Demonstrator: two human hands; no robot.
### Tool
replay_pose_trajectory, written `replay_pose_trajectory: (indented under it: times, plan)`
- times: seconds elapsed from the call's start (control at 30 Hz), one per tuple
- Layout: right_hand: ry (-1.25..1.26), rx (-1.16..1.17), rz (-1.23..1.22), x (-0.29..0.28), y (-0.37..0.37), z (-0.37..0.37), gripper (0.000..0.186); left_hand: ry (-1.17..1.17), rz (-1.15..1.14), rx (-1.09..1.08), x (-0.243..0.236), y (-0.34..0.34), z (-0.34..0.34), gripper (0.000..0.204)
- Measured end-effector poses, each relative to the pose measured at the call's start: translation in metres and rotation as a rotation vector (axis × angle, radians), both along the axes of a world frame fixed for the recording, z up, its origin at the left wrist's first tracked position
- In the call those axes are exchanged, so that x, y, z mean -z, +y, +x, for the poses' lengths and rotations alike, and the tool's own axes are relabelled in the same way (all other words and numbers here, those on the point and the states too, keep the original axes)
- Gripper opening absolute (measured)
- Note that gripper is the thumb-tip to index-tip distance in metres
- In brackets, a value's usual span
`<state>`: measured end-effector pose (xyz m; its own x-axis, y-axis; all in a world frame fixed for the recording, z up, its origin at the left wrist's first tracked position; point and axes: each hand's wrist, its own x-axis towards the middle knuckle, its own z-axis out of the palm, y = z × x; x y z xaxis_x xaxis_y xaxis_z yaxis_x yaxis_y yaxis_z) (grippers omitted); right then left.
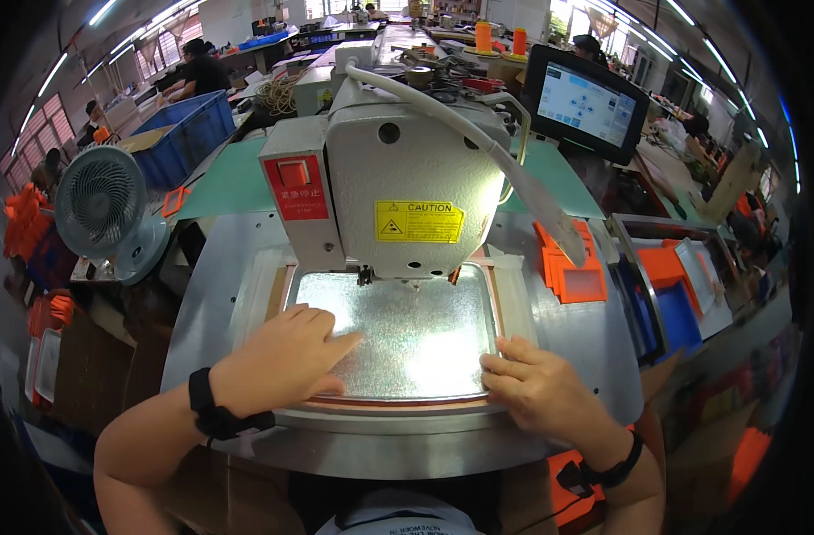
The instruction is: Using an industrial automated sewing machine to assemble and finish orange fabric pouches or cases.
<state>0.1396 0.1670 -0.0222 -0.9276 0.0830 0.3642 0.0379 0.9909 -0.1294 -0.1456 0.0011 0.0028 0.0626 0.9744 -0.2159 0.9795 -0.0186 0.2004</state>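
A shiny silvery sheet (407, 334) lies flat inside a rounded rectangular frame (425, 401) with a thin reddish rim, under the head of a sewing machine (407, 169). My left hand (291, 352) reaches over the frame's left side, its thumb and fingers apart and nothing visible in them. Along the right edge, my right hand (524, 379) has its fingers bent and closed on the frame's rim. Glare washes out part of the sheet near that hand. Each wrist wears a black band.
Orange rectangular pieces (572, 267) lie stacked on the metal table (202, 321), right of the frame. A screen (585, 102) stands behind them. At the left are a fan (103, 201) and a blue crate (188, 134). A tray (670, 294) holds more orange pieces. People sit farther back.
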Motion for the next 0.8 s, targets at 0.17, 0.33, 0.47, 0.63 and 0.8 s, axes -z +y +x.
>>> replay_pose_trajectory:
  times: [0.17,0.33,0.47,0.63,0.8]
  plan:
    - [-0.022,-0.031,-0.032,0.003,0.005,0.000,0.008,0.142,0.273,0.376,0.017,0.053,-0.019,0.097]
    - [0.002,-0.036,-0.004,0.005,0.006,0.001,0.009,-0.152,-0.076,0.223,0.014,0.078,-0.027,0.112]
    - [0.046,-0.042,-0.023,0.014,0.009,0.002,0.009,-0.056,0.018,0.278,0.014,0.070,-0.021,0.097]
    - [-0.019,-0.083,-0.051,0.010,0.013,0.003,0.010,-0.174,-0.077,0.207,0.013,0.054,-0.010,0.089]
    - [-0.174,-0.137,-0.333,-0.005,0.030,0.010,0.009,-0.008,-0.146,0.234,0.004,0.057,0.014,0.080]
